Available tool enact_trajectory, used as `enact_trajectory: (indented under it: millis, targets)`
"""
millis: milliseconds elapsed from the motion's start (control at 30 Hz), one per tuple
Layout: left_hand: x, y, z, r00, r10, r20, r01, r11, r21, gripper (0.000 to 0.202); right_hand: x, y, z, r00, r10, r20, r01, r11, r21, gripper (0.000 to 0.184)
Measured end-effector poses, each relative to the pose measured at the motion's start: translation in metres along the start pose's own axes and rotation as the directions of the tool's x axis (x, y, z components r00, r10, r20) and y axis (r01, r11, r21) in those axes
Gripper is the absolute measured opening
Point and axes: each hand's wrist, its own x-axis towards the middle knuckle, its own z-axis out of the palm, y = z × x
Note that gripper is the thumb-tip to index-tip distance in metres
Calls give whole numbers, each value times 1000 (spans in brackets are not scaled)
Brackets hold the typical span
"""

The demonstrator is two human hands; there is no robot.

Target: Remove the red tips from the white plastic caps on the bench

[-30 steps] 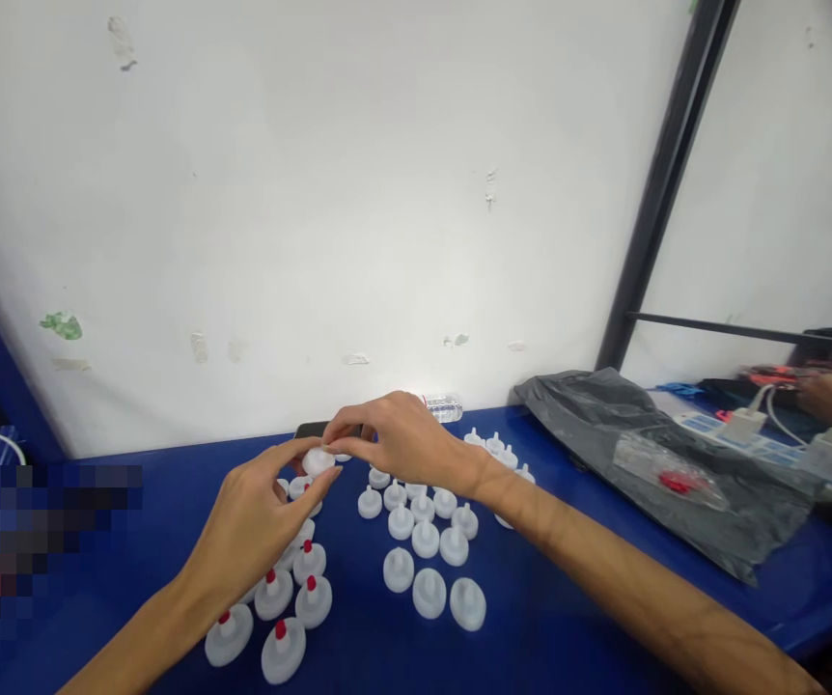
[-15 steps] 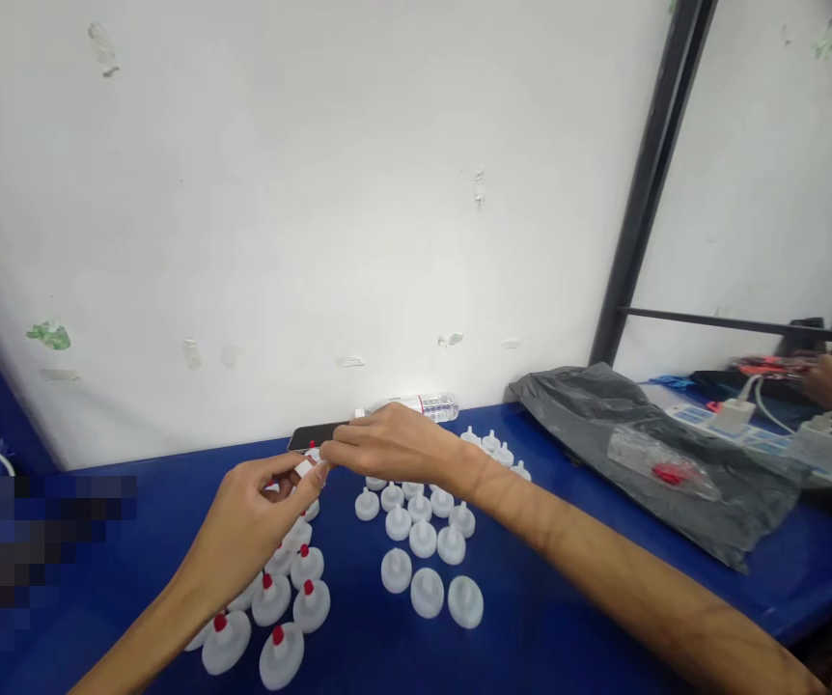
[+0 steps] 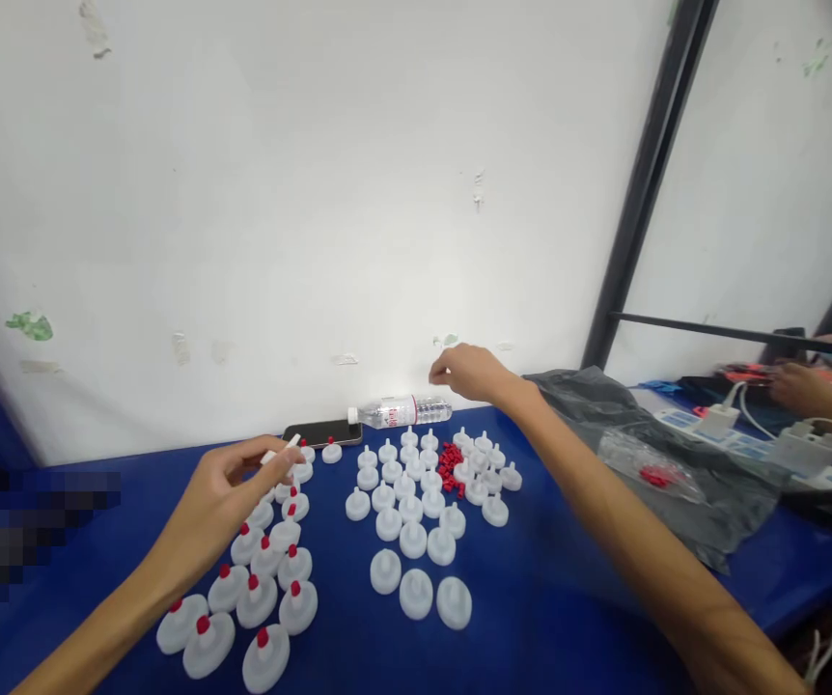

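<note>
My left hand [image 3: 238,480] pinches a small flat white strip [image 3: 281,451] between thumb and fingers. Below and beside it stand several translucent white domed caps with red tips [image 3: 263,598] on their nozzles. My right hand [image 3: 470,374] is raised at the back, near the right end of a clear bottle [image 3: 402,412]. Its fingers are curled together and I see nothing in them. Several white domed caps without red tips [image 3: 412,536] stand in the middle, around a heap of small red tips [image 3: 451,465].
A dark phone [image 3: 318,433] lies by the bottle against the white wall [image 3: 300,193]. On the right are a grey plastic bag [image 3: 706,512], a clear bag with red pieces [image 3: 651,468] and white chargers with cables [image 3: 807,446]. Another person's hand [image 3: 803,391] shows beyond the black frame [image 3: 648,193].
My hands have come apart: the right one has moved right and up, the left slightly left. The red heap is uncovered, and a red-tipped cap now shows in front of the phone.
</note>
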Motion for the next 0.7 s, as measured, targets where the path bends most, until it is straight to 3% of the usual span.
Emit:
enact_trajectory:
  millis: [133,267,500,700]
  targets:
    - [-6,-3,12,1000,-5,21,3,996,92,45,4,5,22,967,5,255,-19,998,55,17]
    - [-4,-17,12,995,-18,102,6,993,119,52,10,-6,43,934,23,357,-38,999,35,12]
    - [-2,-20,12,991,-72,110,51,981,188,59,15,-6,57,929,11,369,-17,1000,15,25]
    - [-3,-20,14,990,-66,125,38,975,220,65,1,-20,23,983,-97,159,75,987,140,30]
